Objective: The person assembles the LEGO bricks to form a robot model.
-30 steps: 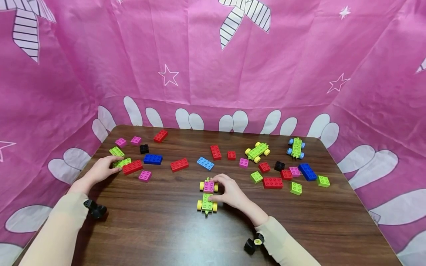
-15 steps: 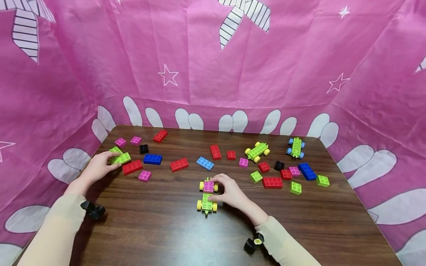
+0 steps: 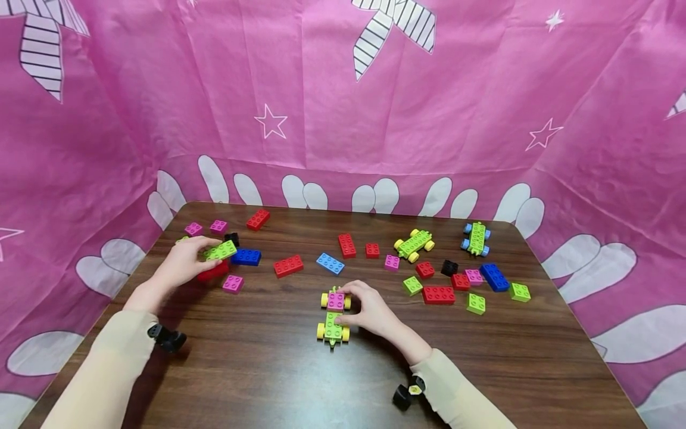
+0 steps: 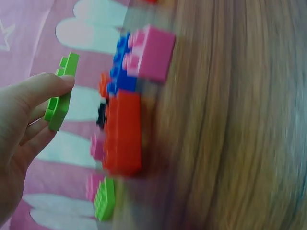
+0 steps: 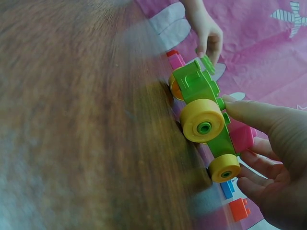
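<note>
Wooden tabletop (image 3: 257,375) is cut off below. At centre, a green car (image 3: 333,328) is held between thumb and fingers by the right hand (image 3: 372,308); at left, a green brick (image 3: 221,251) is pinched by the left hand (image 3: 184,262), a red brick (image 3: 214,271) partly covered.

- Green brick (image 3: 220,250): oblong, two rows of studs; held raised and tilted, pinched between thumb and fingers of the left hand (image 3: 184,262), its far end jutting past the fingertips.
- Chassis (image 3: 333,330): green, studded, four yellow wheels; standing upright, thumb of the right hand (image 3: 372,310) against its middle.
- Pink brick (image 3: 336,301): four studs, upright; seated on the chassis's far half, beyond that thumb, beside the fingertips.
</note>
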Motion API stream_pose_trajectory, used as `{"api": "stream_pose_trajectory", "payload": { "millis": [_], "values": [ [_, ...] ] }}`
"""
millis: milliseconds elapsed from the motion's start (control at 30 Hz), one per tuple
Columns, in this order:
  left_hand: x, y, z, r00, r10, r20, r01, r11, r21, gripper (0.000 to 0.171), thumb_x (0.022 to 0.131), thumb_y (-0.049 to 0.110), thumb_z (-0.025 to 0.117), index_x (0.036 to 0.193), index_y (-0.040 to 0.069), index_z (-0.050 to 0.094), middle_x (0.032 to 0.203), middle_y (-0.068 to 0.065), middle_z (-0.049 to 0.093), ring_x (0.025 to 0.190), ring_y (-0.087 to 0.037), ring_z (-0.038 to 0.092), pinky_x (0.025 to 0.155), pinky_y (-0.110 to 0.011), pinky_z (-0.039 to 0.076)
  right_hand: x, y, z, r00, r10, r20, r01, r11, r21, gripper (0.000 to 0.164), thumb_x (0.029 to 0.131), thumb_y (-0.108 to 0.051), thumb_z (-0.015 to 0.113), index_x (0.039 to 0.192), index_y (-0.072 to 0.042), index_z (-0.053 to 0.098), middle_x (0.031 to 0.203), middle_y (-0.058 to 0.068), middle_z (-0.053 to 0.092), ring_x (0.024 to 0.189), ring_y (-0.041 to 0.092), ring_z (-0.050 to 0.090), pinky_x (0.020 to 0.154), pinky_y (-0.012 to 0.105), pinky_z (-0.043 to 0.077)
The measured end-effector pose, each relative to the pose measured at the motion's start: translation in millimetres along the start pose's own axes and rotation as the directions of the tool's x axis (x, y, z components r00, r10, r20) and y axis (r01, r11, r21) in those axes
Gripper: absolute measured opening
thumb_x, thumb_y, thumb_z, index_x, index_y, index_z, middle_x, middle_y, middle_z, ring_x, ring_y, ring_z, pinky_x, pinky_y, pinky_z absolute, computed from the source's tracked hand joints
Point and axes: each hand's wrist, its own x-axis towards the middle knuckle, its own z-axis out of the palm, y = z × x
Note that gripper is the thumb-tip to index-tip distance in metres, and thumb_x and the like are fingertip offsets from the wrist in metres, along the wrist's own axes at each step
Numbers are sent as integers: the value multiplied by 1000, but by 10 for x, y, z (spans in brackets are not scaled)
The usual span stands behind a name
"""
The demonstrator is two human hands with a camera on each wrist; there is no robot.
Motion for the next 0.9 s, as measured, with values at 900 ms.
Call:
{"api": "stream_pose_trajectory", "payload": {
  "millis": [900],
  "values": [
    [149, 860, 649, 974, 199, 109, -192, 979, -73, 46, 77, 13, 80, 119, 4, 66, 107, -9, 63, 94, -21, 58, 80, -39, 50, -10, 2, 0, 1000, -26, -6, 26, 1000, -18, 53, 71, -27, 86, 116, -8, 64, 116, 6, 62, 107, 21, 59, 94, 41, 49]
  ]
}}
